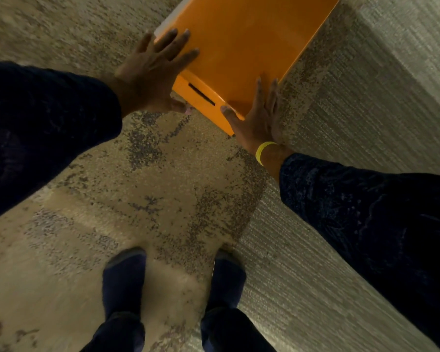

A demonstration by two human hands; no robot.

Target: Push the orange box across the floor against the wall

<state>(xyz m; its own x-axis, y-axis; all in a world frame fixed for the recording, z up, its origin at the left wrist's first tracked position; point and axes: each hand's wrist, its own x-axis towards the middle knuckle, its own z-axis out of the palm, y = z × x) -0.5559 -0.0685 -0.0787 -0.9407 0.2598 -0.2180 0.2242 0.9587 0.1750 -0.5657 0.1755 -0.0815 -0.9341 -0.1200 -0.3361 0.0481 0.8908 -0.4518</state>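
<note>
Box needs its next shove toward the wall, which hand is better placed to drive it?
Probably the left hand: it lies flat over the orange box at its near-left corner, on the side away from the wall. The right hand sits at the wall-side corner.

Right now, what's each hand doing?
Left hand: open, flat on the orange box.
Right hand: open, pressed on the box's near corner.

- Floor (163,189): we note tan carpet with dark speckled patches, meeting a paler ribbed section on the right.
- Orange box (241,44): resting directly on the carpet, beside the ribbed section.
- Two dark shoes (123,280): standing on the carpet, near edge.
</note>
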